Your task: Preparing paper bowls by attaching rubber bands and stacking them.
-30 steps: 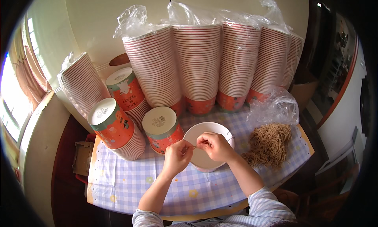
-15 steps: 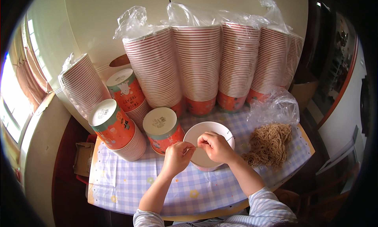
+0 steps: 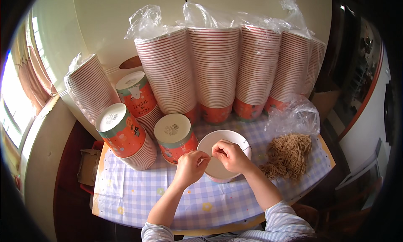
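Over the near part of an upright white paper bucket (image 3: 217, 172), my left hand (image 3: 191, 168) and my right hand (image 3: 230, 155) meet fingertip to fingertip. Both are closed in a pinch. A thin tan bit of cord shows between the fingertips; most of it is hidden by my fingers. The bucket's open mouth faces up, and a small dark strand or mark sits at its right rim. Close by on the left, an orange and green printed bucket (image 3: 174, 135) stands upside down. To the right lies a tangled heap of tan cord (image 3: 289, 156).
Tall nested bucket stacks (image 3: 213, 66) in clear plastic line the back. Shorter upturned stacks (image 3: 121, 131) stand at the left. A crumpled clear bag (image 3: 294, 116) lies behind the cord. A blue checked cloth (image 3: 184, 208) covers the table, and a cardboard box (image 3: 89, 166) is beyond its left edge.
My hands keep the same pinch over the bucket, with only a slight shift of the fingers. The whole view has moved a little; nothing is taken up or let go.
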A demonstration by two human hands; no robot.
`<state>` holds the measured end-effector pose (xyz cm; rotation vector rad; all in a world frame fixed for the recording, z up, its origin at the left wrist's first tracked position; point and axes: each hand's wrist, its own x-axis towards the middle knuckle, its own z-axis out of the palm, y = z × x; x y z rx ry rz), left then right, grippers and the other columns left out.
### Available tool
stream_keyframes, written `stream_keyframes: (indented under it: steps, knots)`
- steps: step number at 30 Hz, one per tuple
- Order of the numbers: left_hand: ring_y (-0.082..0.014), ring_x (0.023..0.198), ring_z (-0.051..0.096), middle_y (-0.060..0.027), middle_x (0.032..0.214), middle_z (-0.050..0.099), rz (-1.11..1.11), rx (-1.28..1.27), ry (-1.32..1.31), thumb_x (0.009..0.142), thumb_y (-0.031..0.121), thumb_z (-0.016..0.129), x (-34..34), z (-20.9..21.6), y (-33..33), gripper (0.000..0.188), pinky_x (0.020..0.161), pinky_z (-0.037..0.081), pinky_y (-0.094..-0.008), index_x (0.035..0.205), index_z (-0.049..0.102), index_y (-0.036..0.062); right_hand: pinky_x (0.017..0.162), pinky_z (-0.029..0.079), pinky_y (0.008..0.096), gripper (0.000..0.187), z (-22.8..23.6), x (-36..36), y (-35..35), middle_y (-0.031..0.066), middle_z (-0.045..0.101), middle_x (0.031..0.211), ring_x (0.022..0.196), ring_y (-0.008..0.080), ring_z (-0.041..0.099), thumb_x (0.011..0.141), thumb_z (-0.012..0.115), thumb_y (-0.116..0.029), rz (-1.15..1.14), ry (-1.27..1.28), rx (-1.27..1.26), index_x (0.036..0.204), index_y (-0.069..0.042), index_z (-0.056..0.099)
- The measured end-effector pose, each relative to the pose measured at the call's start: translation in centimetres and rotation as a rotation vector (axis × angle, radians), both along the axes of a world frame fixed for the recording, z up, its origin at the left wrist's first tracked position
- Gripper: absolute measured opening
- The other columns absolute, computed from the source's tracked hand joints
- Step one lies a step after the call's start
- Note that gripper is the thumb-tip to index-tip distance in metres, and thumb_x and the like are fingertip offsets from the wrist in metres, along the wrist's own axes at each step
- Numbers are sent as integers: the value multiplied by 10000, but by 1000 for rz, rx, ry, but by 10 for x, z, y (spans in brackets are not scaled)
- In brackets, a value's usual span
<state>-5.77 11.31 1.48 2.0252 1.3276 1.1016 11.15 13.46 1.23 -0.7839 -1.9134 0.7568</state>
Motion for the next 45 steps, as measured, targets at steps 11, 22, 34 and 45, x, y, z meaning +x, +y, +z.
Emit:
stream_keyframes:
  steps: [11,22,34,45]
  knots:
    - [-128,529,535,-90,642,592,16,36,-3,715,98,649,2,-3,1,108,509,430,-254,762,620,5,565,419,254,53,-2,1,-1,66,536,723,630,131,503,782,525,46,33,31,-101,771,-2,505]
    - [-227,573,598,-97,708,616,-44,23,146,727,158,641,-6,8,-3,130,539,472,-324,782,624,42,607,396,204,65,-5,0,-1,-11,506,717,673,57,452,830,525,5,49,86,-173,777,-25,503]
    - [-242,557,593,-91,658,598,-21,255,35,738,50,597,4,4,-12,39,494,466,-314,775,588,54,579,438,308,67,-1,-9,-5,92,553,722,646,231,549,779,531,31,-145,34,39,763,-19,490]
    - [-175,573,590,-95,678,591,-16,125,-3,718,31,616,-1,9,-11,54,513,461,-273,771,608,24,585,444,288,46,1,-2,-2,93,575,737,642,191,559,806,562,-23,-81,74,-54,771,-8,535]
